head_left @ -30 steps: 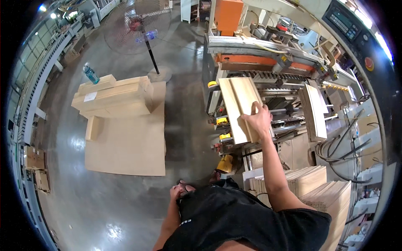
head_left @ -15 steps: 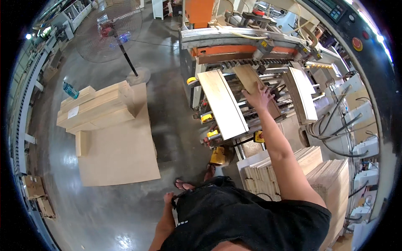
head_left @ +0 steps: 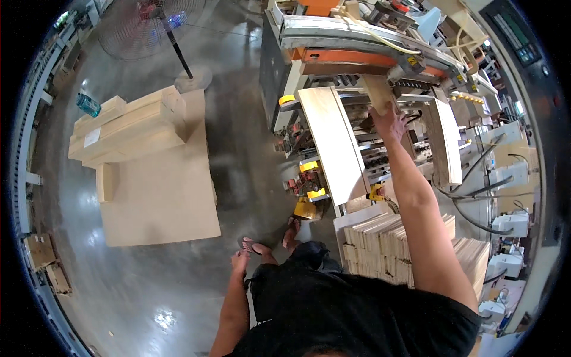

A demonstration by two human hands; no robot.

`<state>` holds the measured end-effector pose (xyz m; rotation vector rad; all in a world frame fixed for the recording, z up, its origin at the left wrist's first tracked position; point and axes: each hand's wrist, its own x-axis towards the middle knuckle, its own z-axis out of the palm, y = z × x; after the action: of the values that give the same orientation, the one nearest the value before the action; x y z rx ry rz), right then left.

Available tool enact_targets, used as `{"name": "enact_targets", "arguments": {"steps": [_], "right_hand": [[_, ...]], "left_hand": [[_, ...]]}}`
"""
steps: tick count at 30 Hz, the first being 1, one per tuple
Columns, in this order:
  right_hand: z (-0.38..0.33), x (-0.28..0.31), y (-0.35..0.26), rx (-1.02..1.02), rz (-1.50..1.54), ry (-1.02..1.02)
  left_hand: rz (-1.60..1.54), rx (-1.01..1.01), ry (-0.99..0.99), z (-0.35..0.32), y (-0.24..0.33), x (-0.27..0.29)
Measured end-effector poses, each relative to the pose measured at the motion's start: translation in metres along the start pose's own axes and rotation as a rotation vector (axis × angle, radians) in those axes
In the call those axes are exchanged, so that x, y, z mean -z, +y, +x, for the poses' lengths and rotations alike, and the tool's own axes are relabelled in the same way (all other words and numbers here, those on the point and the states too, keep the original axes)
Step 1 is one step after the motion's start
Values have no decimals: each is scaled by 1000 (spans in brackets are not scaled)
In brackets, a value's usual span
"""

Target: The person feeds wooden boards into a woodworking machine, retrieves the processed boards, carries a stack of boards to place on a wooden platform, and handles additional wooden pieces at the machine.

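Observation:
My right hand (head_left: 388,121) is stretched out over a woodworking machine (head_left: 357,50) and grips the near end of a small pale wooden board (head_left: 379,92). The board's far end lies under the machine's orange and grey beam. To the left of that hand a long pale board (head_left: 333,143) lies on the machine bed, and a third board (head_left: 446,140) lies to the right. My left hand (head_left: 239,262) hangs at my side above the floor, holding nothing, fingers loose.
Stacks of cut boards (head_left: 386,244) stand just in front of me on the right. On the concrete floor to the left, a flat panel (head_left: 160,196) carries a pile of boards (head_left: 128,128). Beyond stand a bottle (head_left: 88,105) and a floor fan (head_left: 151,24).
My right hand has carried the small board forward and right, from above the long board to under the machine's beam. My view has moved closer to the machine.

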<state>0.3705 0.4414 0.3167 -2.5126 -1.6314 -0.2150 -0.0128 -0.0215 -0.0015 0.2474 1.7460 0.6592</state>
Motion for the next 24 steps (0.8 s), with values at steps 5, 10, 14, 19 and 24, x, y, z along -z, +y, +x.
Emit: {"name": "enact_targets", "arguments": {"steps": [5, 10, 14, 19, 24], "right_hand": [[0, 6, -6, 10, 32, -94], [25, -24, 22, 23, -50, -102], [39, -35, 33, -19, -131, -54], [12, -9, -8, 70, -193, 47], [9, -7, -2, 12, -208, 22]], "left_hand": [[31, 62, 14, -15, 10, -2], [162, 82, 67, -5, 41, 2], [225, -38, 202, 22, 57, -6], [53, -51, 216, 61, 47, -1], [132, -89, 199, 46, 67, -13]]}}
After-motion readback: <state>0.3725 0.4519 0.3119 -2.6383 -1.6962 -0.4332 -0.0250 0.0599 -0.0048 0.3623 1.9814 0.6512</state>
